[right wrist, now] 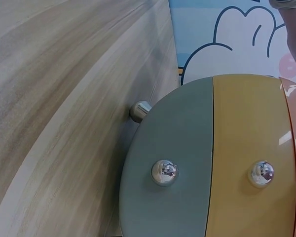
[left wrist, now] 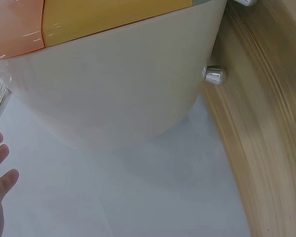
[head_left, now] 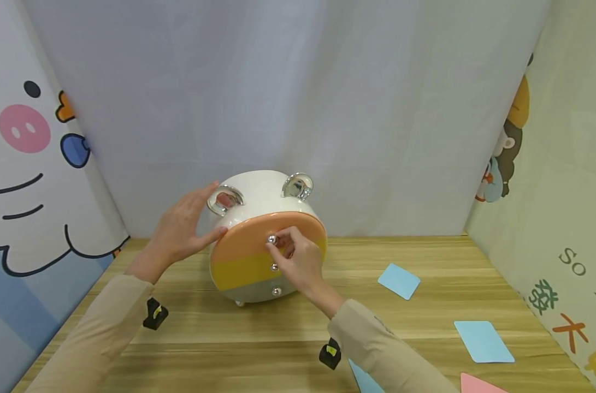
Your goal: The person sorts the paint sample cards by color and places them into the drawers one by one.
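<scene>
A round white drawer box stands on the table with two shiny silver ears on top. Its front has an orange drawer, a yellow drawer and a grey-green drawer, each with a silver ball knob. My right hand pinches the top knob between thumb and fingertips; the orange front sits flush with the body. With fingers extended, my left hand rests against the box's upper left, thumb at the orange edge and fingertips by the left ear.
Light blue cards lie on the wooden table to the right, with a pink card at the front edge. A pale curtain hangs behind the box. Cartoon-printed panels stand at both sides.
</scene>
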A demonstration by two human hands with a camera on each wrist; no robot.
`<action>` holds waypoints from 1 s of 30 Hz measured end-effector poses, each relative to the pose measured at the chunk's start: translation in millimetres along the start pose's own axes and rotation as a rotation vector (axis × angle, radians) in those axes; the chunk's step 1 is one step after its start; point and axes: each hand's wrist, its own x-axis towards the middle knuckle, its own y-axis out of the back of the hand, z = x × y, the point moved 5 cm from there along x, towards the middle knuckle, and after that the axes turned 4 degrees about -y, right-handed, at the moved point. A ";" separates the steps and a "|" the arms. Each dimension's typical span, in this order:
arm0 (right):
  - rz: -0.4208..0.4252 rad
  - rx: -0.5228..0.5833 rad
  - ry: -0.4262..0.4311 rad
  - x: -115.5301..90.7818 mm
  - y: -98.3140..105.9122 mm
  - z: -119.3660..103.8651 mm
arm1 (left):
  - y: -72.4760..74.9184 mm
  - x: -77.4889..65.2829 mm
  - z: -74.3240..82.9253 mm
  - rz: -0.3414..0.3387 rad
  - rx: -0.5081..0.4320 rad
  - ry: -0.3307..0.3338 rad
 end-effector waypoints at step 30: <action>-0.064 -0.019 -0.119 -20.7 2.1 24.0 | -0.6 -0.1 0.4 -0.016 -0.001 0.014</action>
